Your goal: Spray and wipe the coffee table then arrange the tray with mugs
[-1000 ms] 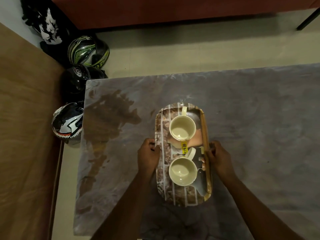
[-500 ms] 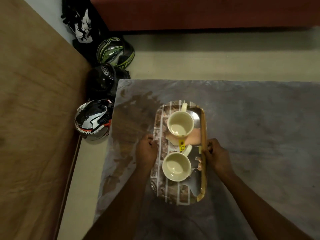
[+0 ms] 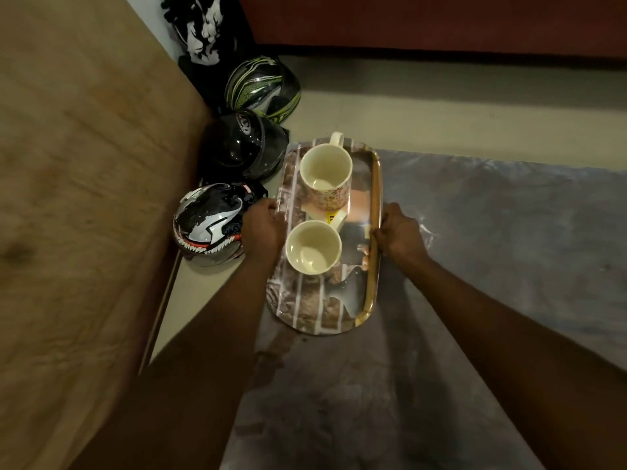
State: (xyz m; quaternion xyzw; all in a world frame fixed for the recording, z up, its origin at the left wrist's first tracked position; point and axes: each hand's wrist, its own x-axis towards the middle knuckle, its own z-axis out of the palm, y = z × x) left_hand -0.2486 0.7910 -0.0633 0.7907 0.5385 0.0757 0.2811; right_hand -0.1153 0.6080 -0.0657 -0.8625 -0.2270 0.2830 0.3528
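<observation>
A long patterned tray (image 3: 315,313) with a gold right rim is held up over the left end of the grey coffee table (image 3: 475,300). My left hand (image 3: 263,228) grips the tray's left rim and my right hand (image 3: 398,232) grips its right rim. Two cream mugs stand on the tray: the far mug (image 3: 326,178) with a speckled outside and its handle pointing away, and the near mug (image 3: 312,247). A yellow price tag (image 3: 330,218) shows between them. Both mugs look empty.
Three motorcycle helmets lie on the floor left of the table: a white and black one (image 3: 208,228), a black one (image 3: 242,145) and a green-striped one (image 3: 263,86). A brown bed surface (image 3: 78,198) fills the left side. A dark red sofa edge (image 3: 424,22) runs along the top.
The tray with both mugs has risen off the table and moved left, now overhanging the table's left edge near the helmets. Both hands kept their hold on its rims. The view swung left.
</observation>
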